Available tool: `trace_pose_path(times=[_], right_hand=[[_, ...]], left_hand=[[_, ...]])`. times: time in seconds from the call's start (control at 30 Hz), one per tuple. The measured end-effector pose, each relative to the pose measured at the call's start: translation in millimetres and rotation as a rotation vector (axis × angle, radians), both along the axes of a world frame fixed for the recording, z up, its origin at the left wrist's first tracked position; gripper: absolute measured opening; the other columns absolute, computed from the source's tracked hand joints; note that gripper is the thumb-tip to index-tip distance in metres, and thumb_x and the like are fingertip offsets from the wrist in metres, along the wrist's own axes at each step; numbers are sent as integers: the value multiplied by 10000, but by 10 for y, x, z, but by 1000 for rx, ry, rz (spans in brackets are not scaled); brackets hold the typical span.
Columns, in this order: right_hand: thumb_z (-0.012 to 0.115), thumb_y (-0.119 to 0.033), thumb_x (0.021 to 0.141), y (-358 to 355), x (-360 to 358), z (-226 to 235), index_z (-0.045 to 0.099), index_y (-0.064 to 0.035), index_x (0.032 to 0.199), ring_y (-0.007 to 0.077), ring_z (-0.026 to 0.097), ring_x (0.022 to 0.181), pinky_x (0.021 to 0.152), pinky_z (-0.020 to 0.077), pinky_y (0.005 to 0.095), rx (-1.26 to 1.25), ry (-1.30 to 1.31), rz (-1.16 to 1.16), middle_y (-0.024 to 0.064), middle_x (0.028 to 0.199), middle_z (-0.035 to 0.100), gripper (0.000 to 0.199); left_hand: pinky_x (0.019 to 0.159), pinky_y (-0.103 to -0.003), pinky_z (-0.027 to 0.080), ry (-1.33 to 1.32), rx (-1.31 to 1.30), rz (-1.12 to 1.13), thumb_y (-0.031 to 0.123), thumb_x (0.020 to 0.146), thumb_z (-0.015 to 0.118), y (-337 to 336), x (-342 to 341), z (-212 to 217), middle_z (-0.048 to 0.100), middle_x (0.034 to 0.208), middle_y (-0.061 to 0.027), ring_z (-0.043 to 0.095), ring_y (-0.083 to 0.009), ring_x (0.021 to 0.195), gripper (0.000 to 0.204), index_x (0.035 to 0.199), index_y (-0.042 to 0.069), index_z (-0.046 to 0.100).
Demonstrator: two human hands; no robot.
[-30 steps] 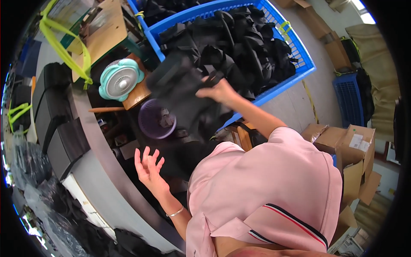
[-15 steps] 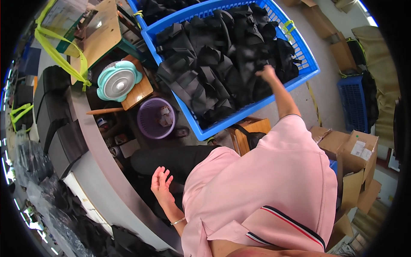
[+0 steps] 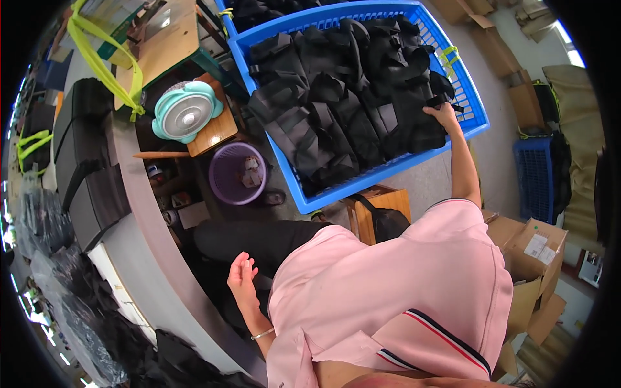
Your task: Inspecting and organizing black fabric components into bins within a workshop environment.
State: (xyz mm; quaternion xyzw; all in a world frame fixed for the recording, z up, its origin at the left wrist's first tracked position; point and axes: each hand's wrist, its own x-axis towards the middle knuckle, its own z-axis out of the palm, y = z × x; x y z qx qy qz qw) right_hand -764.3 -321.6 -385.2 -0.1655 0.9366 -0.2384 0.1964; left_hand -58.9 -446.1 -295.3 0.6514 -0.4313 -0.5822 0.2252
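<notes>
A garment workshop: blue crate (image 3: 475, 107) of black fabric pieces (image 3: 343, 97), cardboard boxes (image 3: 530, 249).

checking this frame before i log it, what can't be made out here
- Head view: whether the right hand grips a black fabric piece or only rests on it; its fingers are hidden.
- Lower layers in the blue crate: covered by the top pieces.
- Contents of the purple bin: too small.
- Left hand is open and empty.

Bright even daylight, soft shadows. Glare at upper right rim. Dark under curved grey worktable (image 3: 139, 258). Strong fisheye bending, black vignette corners; centre sharp, rim smeared.
</notes>
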Motion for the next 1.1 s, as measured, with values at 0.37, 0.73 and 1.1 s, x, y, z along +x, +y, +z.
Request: trace_pose_path(times=[0.37,0.73,1.1], right_hand=[[758,-351,818,-1991,2828,-161,414,-261,1481,418,345,1401,999,386,594,-359,562,1050,171,1606,240,752],[604,53,802,-1567,3326,433,591,-31,1254,326,585,1085,852,534,379,-430,358,925,143,1322,497,460],[678,3,744,-1469,3445,996,693,-42,1042,211,583,863,635,524,276,-349,982,707,46,1006,567,302]], left_hand=[[850,-284,533,-15,-3,-54,140,976,606,65,112,-144,651,1208,-80,634,-153,1060,334,1285,11,611],[839,-271,528,61,40,65,165,983,613,87,255,-284,676,1145,-76,651,-140,982,331,1278,13,617],[822,-256,523,85,30,73,161,978,626,59,305,-332,693,1074,-67,655,-130,931,288,1223,11,643]])
